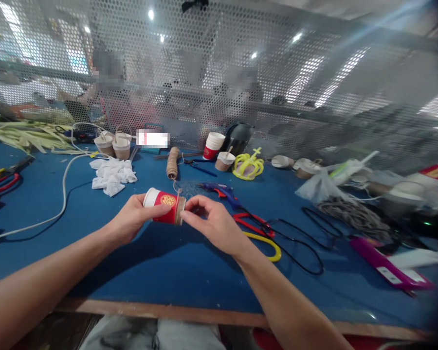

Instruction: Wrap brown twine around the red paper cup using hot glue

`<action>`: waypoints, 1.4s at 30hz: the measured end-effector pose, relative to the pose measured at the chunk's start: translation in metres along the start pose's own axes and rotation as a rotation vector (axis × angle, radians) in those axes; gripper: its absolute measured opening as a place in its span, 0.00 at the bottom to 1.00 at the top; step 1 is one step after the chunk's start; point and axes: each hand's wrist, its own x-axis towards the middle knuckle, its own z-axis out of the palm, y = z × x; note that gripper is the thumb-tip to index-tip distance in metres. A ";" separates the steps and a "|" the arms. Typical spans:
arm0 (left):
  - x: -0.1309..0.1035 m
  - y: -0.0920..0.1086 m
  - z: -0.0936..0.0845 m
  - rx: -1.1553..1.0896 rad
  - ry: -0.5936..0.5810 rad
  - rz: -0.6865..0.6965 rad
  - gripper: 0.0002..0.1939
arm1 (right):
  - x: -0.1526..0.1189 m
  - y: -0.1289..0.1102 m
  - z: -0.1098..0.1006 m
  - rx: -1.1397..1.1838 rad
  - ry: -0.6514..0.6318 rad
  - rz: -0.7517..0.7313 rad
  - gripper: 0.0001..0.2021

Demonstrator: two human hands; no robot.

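A red and white paper cup [162, 214] lies on its side above the blue table, with my left hand [133, 216] closed around its open-rim end. Brown twine [180, 212] is wound in a band about the cup's base end. My right hand [215, 221] has thumb and fingers curled at that band, pinching the twine; the exact contact is partly hidden behind the fingers. From the cup a strand runs up to the twine spool [172, 163] lying just beyond. A blue glue gun [222, 192] rests past my right hand.
Scissors with red and yellow handles [266, 243] and a black cord lie right of my right arm. Stacked paper cups [214, 144], a yellow crown-shaped piece [248, 166] and wrapped cups [121, 147] stand toward the mesh screen. Crumpled white gloves [113, 175] and a white cable [64, 194] are left.
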 end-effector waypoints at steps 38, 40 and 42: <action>-0.011 -0.014 0.010 0.358 -0.126 -0.122 0.19 | 0.012 0.023 0.011 -0.191 0.078 -0.043 0.12; -0.008 -0.014 0.007 0.350 -0.078 -0.098 0.19 | 0.018 0.028 -0.006 -0.340 0.226 0.053 0.11; -0.004 -0.015 0.001 0.380 -0.001 -0.045 0.19 | 0.025 0.036 -0.030 -0.439 0.370 0.136 0.11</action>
